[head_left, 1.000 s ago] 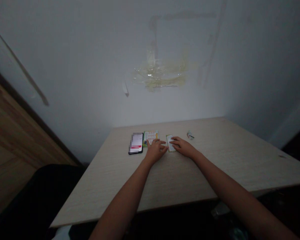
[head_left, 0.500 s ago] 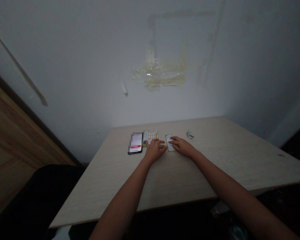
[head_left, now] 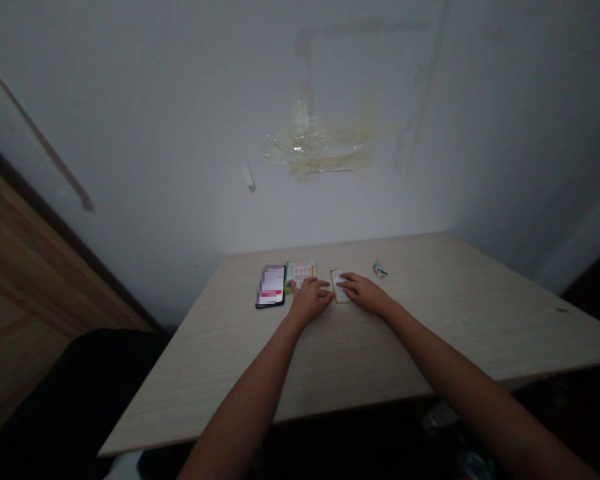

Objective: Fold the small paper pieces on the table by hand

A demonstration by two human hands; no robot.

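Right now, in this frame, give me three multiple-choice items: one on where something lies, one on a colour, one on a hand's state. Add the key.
1. What lies directly between the phone and the small card?
A) a pen
B) a colourful printed card
C) a cup

2. What colour is the phone's body?
A) black
B) white
C) green

3. How is the right hand placed?
A) clenched in the air
B) holding the phone
C) low over the table top, fingers on the small card

1: B, the colourful printed card sits just right of the phone.
2: A, a black edge frames the lit screen.
3: C, its fingertips lie on the small card's right side.
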